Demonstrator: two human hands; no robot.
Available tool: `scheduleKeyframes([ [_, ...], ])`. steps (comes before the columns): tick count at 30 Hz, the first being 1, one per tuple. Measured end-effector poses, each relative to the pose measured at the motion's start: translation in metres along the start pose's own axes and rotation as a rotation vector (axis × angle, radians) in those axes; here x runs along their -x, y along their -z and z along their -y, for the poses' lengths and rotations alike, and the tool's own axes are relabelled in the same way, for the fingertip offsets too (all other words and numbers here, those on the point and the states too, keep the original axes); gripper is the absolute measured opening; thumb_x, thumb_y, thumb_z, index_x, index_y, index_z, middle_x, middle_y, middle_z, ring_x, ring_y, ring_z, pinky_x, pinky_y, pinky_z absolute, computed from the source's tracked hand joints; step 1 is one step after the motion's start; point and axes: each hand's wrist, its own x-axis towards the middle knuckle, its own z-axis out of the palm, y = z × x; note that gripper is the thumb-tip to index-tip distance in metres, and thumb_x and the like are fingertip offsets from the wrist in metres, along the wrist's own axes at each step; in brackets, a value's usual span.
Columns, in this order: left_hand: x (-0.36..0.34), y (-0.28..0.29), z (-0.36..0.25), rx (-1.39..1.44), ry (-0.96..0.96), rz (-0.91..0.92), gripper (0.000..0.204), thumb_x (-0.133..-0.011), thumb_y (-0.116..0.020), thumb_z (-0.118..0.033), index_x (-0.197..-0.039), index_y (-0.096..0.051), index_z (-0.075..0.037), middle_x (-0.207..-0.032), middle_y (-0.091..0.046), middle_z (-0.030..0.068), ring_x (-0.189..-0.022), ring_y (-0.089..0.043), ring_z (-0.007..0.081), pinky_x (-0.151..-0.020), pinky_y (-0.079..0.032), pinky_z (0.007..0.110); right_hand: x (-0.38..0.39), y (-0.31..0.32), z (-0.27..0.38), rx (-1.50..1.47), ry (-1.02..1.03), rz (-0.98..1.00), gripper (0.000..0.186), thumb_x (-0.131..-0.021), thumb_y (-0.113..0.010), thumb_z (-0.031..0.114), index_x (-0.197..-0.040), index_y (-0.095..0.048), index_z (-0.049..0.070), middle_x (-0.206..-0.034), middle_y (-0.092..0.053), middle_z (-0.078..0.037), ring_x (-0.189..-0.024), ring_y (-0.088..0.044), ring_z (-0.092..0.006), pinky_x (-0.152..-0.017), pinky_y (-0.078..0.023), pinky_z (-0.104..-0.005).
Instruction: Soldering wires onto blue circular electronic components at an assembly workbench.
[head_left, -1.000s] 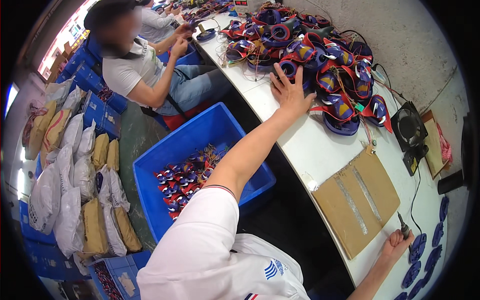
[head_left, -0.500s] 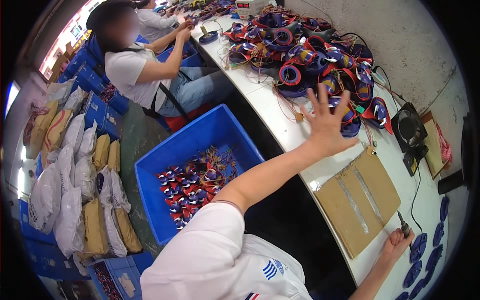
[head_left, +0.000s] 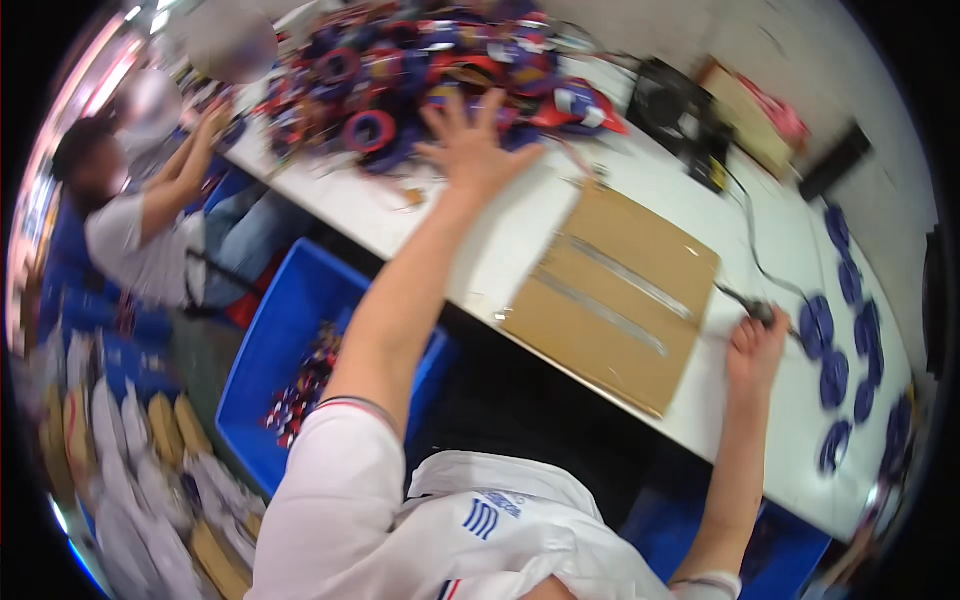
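My left hand [head_left: 480, 155] reaches out with its fingers spread, at the near edge of a heap of red and dark-blue plastic parts [head_left: 370, 130] with thin wires. It holds nothing, and whether the fingertips touch the heap I cannot tell. My right hand [head_left: 752, 350] is closed around a dark hand tool [head_left: 762, 312] with a slim tip, beside a cord; blur hides its exact kind. Between my hands a flat brown cardboard sheet [head_left: 610, 300] with two strips of clear tape lies on the white table [head_left: 480, 270].
Dark-blue oval plastic parts [head_left: 833, 380] lie in rows on the right. A black fan [head_left: 662, 100] stands by the wall, with a black cord [head_left: 755, 240] near it. A blue bin [head_left: 245, 380] holds red and blue parts. Co-workers [head_left: 150, 225] sit at the far left.
The view has swung to the right, so the table, bin and heap sit further left. My left hand stays spread by the heap; my right hand still grips the tool.
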Motion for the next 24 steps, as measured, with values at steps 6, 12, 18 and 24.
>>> scheduleKeyframes([
  [6,0.027,0.044,-0.032,-0.153,-0.042,0.117,0.088,-0.069,-0.066,-0.06,-0.141,-0.032,-0.022,-0.136,-0.035,0.0263,-0.128,-0.029,0.046,-0.094,-0.031,0.065,-0.002,-0.007,-0.017,0.076,0.13,-0.093,0.016,-0.088,-0.056,0.028,-0.081,-0.056,0.014,-0.063,-0.048,0.002,-0.044,-0.03,-0.0041,-0.035,-0.022,-0.0193],
  [12,0.07,0.11,-0.181,0.652,-0.763,0.079,0.068,-0.072,-0.074,-0.016,-0.133,-0.043,-0.005,-0.129,-0.047,0.0162,-0.122,-0.042,0.0307,-0.1,-0.035,0.039,-0.014,-0.018,-0.018,0.041,0.239,-0.061,0.02,-0.086,-0.052,0.028,-0.076,-0.05,0.011,-0.061,-0.045,0.0,-0.044,-0.031,-0.0078,-0.037,-0.024,-0.0236],
  [18,0.138,0.081,-0.392,0.864,-1.255,0.415,0.07,-0.07,-0.077,-0.03,-0.131,-0.047,-0.013,-0.136,-0.039,0.0209,-0.124,-0.04,0.0361,-0.098,-0.038,0.044,-0.024,-0.019,-0.013,0.221,0.212,0.219,0.014,-0.085,-0.052,0.021,-0.081,-0.045,0.01,-0.07,-0.045,-0.001,-0.053,-0.037,-0.0117,-0.042,-0.03,-0.0274],
  [24,0.202,-0.007,-0.583,0.646,-1.369,0.534,0.083,-0.063,-0.07,-0.063,-0.13,-0.05,-0.019,-0.136,-0.031,0.0301,-0.129,-0.027,0.0449,-0.101,-0.029,0.053,-0.047,0.011,0.006,-0.108,-0.115,0.477,0.032,-0.085,-0.061,0.018,-0.109,-0.046,0.002,-0.096,-0.053,-0.005,-0.084,-0.05,-0.0145,-0.071,-0.044,-0.0281],
])
